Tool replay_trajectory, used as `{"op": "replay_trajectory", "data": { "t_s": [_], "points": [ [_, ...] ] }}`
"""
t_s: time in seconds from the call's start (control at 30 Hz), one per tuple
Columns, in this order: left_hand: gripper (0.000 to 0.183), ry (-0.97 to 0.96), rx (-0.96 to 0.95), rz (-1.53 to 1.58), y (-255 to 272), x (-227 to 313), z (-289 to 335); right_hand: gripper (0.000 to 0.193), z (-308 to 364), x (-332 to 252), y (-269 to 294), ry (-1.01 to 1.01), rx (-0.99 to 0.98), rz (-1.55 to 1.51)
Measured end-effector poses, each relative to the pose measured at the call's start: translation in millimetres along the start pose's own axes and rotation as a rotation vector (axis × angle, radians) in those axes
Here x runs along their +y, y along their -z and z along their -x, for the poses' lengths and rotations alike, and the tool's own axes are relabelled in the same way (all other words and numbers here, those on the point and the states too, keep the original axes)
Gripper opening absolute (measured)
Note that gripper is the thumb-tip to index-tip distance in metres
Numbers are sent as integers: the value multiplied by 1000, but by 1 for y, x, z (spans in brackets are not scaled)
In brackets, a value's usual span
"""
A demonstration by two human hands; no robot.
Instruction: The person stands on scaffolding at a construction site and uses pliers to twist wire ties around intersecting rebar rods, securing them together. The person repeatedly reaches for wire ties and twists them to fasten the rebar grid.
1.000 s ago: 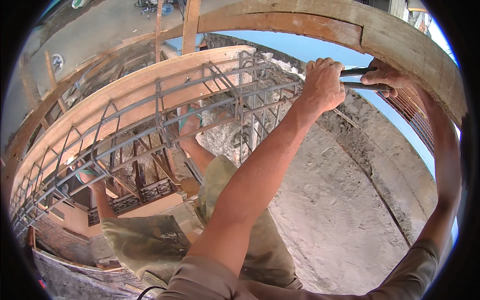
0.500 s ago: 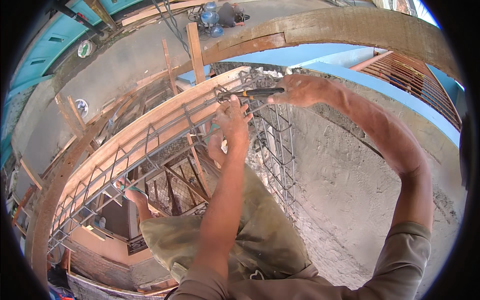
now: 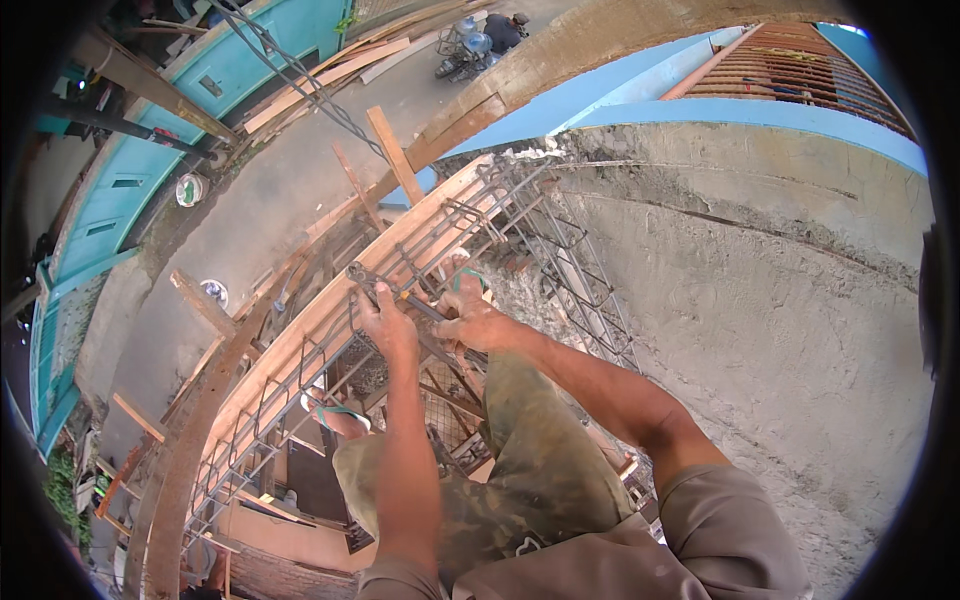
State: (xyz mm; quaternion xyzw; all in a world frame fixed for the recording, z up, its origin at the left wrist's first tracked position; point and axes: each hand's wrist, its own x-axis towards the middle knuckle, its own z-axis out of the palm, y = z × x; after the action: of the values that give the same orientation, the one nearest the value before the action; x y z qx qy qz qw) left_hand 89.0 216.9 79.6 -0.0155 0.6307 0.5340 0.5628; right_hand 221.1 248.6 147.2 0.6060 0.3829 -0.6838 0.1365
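A long rebar cage [image 3: 317, 360] runs diagonally from the upper middle to the lower left, beside a wooden formwork board [image 3: 262, 385]. My right hand [image 3: 472, 318] is closed round the dark handles of pincers [image 3: 408, 297], which have an orange band. Their head points up and left, over the cage bars. Close to that head, my left hand [image 3: 388, 328] is closed with its thumb raised, at the cage's side; what its fingers pinch is hidden. A second rebar cage [image 3: 580, 262] slopes down from the beam's upper end, right of my right hand.
A rough plastered wall [image 3: 760, 300] fills the right side. My sandalled feet [image 3: 338, 412] are at the cage, above a deep drop with timber and mesh below. A curved wooden beam [image 3: 170, 500] and upright plank [image 3: 395, 155] stand nearby. Farther off, a person [image 3: 503, 32] is on the street.
Both hands and the pincers have moved from the cage's upper end down and left along it. My right arm has drawn in closer, and the view has turned.
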Motion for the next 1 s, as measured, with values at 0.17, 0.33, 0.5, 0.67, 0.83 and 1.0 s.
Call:
{"op": "replay_trajectory", "data": {
  "t_s": [0.17, 0.33, 0.5, 0.67, 0.83, 1.0],
  "points": [
    [47, -234, 27, -652, 26, -11, 14, 37, 0, 49, -62, 163, 169, 20],
    [33, -189, -86, -738, 56, -26, 12, 24, 17, 52, -94, 201, 106, -254],
    [23, 48, -311, -828, 48, -6, 31, 16, 27, 78, -125, 145, 162, -569],
    [19, 259, -508, -654, 60, -17, 38, 21, 40, 83, -128, 22, -14, -989],
    [20, 51, -539, -788, 52, -11, 47, 33, 50, 82, -144, -16, 44, -1425],
    [17, 210, -559, -484, 29, 11, 90, 28, 32, 112, -134, 81, 486, -1678]
  ]
}}
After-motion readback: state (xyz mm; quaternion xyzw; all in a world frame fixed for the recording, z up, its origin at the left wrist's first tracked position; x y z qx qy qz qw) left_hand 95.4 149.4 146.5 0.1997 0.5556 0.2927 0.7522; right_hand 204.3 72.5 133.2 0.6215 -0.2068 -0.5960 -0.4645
